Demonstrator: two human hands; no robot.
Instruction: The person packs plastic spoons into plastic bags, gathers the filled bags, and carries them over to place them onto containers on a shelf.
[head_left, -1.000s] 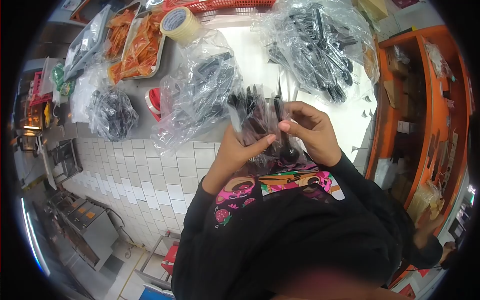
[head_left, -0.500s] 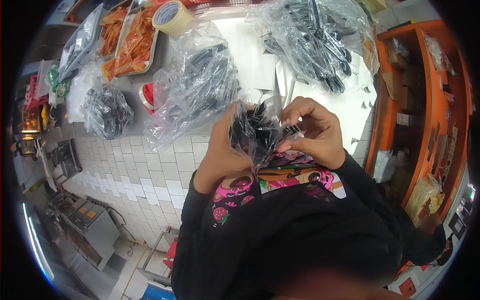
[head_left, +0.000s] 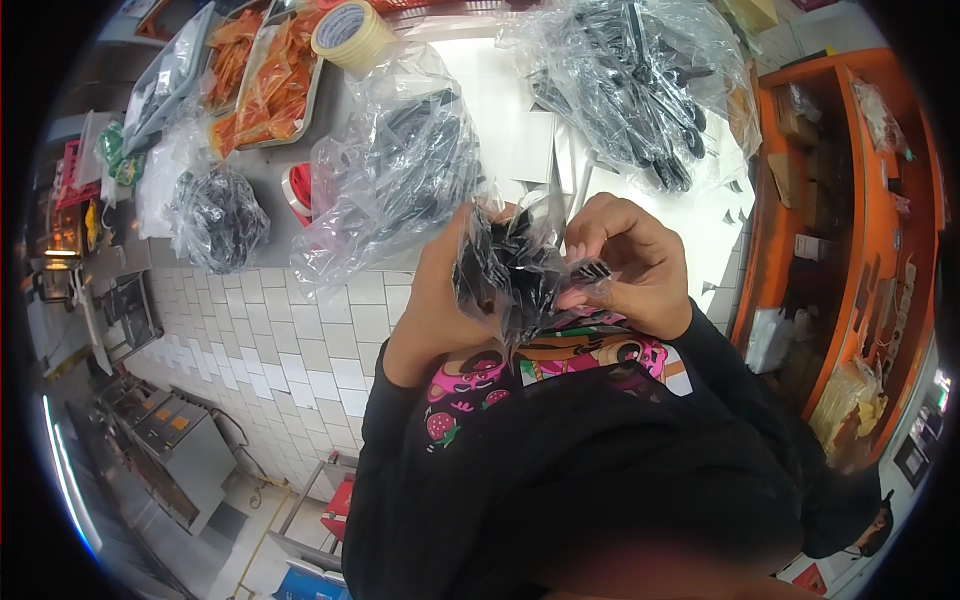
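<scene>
At the bench's [head_left: 335, 108] near edge, L hand [head_left: 432, 308] has its fingers wrapped round a clear-wrapped blk bundle [head_left: 508, 268]; R hand [head_left: 648, 268] pinches a small blk pc. [head_left: 590, 271] btwn thumb & fingers. Toward bench's far side: tape roll [head_left: 345, 30], plus a lg. clear bag [head_left: 640, 95] w/ blk utensils.

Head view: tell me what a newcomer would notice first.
Probably the hands, left and right, holding black cutlery in clear plastic at the chest. Next, the big clear bag of black utensils at the counter's far right, and the bright orange shelf beyond the counter's right edge.
</scene>
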